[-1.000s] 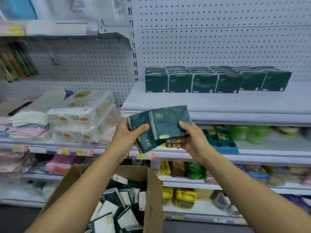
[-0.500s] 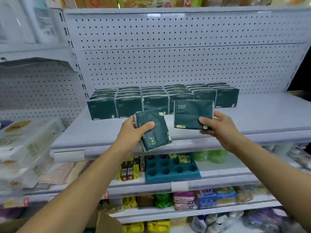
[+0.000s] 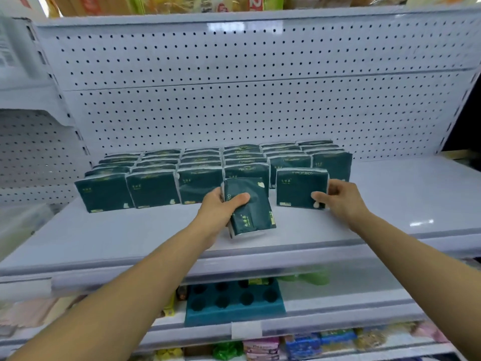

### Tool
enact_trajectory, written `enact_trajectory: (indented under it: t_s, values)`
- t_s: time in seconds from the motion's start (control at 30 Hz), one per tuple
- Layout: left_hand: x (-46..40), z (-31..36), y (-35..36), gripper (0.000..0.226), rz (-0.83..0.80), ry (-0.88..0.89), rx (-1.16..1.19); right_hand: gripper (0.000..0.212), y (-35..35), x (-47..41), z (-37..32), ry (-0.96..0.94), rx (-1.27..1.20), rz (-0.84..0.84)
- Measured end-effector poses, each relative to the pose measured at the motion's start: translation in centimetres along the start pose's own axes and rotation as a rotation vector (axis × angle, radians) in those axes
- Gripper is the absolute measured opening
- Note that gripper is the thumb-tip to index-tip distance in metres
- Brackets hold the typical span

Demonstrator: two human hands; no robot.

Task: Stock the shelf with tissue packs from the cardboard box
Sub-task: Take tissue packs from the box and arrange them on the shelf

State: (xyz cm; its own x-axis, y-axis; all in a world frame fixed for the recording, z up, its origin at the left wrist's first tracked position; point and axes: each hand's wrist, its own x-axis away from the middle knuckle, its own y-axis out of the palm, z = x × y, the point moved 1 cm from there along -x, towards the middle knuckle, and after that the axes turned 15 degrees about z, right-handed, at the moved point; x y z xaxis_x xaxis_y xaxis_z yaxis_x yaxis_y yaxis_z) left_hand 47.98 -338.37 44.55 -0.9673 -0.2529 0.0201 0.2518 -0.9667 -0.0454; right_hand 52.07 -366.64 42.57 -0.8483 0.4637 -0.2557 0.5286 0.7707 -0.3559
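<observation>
1. Placement is the step in hand: the right hand grips an upright tissue pack by its right edge, standing it on the shelf just in front of the stocked rows, toward their right end.
2. The left hand clasps a second pack, tilted, near the shelf middle, thumb across its face.
3. Next, I judge, the right pack needs pushing back flush against the row, then letting go.
4. The left pack wants turning upright, label forward, and setting in the gap to its left.
5. The cardboard box is out of view.
</observation>
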Motion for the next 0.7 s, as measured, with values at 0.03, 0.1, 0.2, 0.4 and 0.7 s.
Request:
enact_trajectory:
  t_s: [0.03,0.1,0.2,0.4,0.7]
  values:
    - [-0.4,0.1,0.3,0.037,0.014,0.000,-0.007,0.031,0.4,-0.5,0.0,-0.008,0.003,0.007]
    - [-1.1,0.1,0.7,0.045,0.062,-0.005,-0.011,0.035,1.1,-1.4,0.0,-0.022,-0.008,0.030]
    - [-1.5,0.2,1.1,0.050,0.109,-0.005,0.006,0.037,2.0,-2.9,0.2,-0.047,0.022,0.041]
    - [-1.4,0.7,1.7,0.040,0.090,-0.029,0.070,0.032,3.2,-4.5,0.5,-0.070,0.033,0.007]
    - [-0.1,1.9,2.7,0.031,-0.089,0.056,0.022,0.045,0.6,1.2,-2.9,-0.250,-0.229,0.061]
